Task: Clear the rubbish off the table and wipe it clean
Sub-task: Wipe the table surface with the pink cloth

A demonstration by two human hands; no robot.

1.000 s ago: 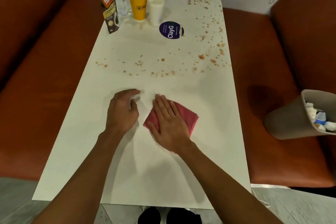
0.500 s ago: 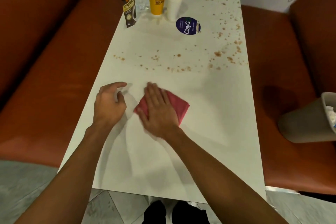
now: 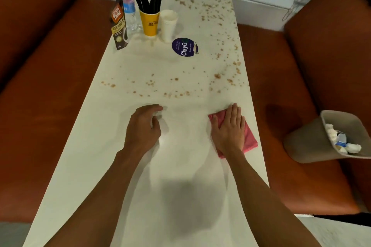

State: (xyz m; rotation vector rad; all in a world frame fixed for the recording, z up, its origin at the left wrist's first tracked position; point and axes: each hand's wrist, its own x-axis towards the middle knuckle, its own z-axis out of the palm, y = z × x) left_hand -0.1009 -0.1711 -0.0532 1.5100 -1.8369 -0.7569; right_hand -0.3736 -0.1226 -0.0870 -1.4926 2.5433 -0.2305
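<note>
Cloth (image 3: pixel 250 139) soft, light (likely bunches): right hand (image 3: pixel 228 130) presses flat over its middle; left hand (image 3: pixel 142 126) relaxed, empty, on table (image 3: pixel 180 176).

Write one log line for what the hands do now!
right hand flat on pink cloth | left hand resting on table | brown crumbs ahead unwiped

A round dark-blue sticker (image 3: pixel 184 47), flat on the long white table (image 3: pixel 140 62) just right of the yellow paper cup (image 3: pixel 150 24), reads "ClayG" in white. The cup bears a boxed "HEY JU", cut off by its curve. Left of the cup, a dark brown standing sachet (image 3: pixel 119 28) shows "GRANULE" under an orange badge whose lower word looks like "TASTE".
</note>
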